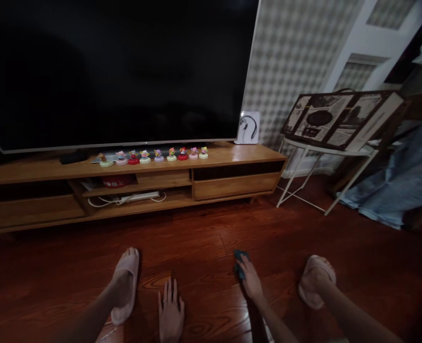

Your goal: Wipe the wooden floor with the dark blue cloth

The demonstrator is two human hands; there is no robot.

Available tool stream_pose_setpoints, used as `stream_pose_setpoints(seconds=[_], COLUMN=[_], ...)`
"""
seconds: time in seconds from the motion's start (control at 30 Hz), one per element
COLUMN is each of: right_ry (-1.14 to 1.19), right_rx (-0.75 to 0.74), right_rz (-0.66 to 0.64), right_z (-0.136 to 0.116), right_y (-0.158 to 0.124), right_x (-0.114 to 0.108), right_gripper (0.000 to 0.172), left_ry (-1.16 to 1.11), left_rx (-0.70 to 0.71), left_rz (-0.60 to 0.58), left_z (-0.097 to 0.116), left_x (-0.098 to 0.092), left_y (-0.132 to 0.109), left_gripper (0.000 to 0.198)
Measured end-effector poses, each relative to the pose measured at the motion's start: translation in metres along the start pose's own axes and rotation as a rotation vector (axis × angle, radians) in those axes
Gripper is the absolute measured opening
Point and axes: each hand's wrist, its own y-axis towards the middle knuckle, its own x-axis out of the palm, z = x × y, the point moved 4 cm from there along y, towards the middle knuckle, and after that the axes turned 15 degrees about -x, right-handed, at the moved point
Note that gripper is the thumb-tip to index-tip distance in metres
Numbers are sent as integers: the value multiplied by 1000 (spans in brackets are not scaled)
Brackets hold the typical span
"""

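My left hand [170, 313] lies flat on the dark reddish wood floor [200, 247], fingers stretched forward and slightly apart, with nothing in it. My right hand [251, 280] presses a small dark teal cloth [239, 254] against the same floor. The fingers lie over the cloth and hide part of it; its edges show at the front and left of the hand. Both hands are between my feet in pale pink slippers [135, 276].
Ahead stands a long wooden TV cabinet [236, 186] with a row of several small figurines [145, 157] and a large television [125, 71]. To the right, a white-legged stand [302, 178] carries a patterned case [332, 119]. Light blue fabric [393, 186] hangs down to the floor.
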Motion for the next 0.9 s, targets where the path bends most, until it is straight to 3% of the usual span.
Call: stream_pose_setpoints(seconds=[0.1, 0.2, 0.3, 0.5, 0.6, 0.7, 0.9], right_ry=[-121, -182, -173, 15, 55, 57, 6], right_rx=[260, 346, 308, -1, -46, -47, -22], right_rz=[188, 304, 276, 47, 64, 94, 70], right_z=[68, 75, 22, -143, -171, -152, -67], right_y=[-32, -52, -43, -24, -26, -12, 25], right_x=[-16, -8, 19, 94, 110, 99, 46], right_gripper=[68, 66, 65, 64, 71, 69, 58], left_ry=[-6, 16, 82, 149, 143, 109, 90], left_rx=[-13, -19, 10, 15, 15, 31, 26], left_rz=[13, 54, 139, 117, 88, 65, 82], left_z=[2, 5, 11, 17, 9, -3, -20], left_x=[1, 0, -6, -10, -5, -3, -12], left_y=[-3, -9, -17, -22, -17, -3, 27], left_gripper=[44, 49, 58, 60, 62, 66, 51])
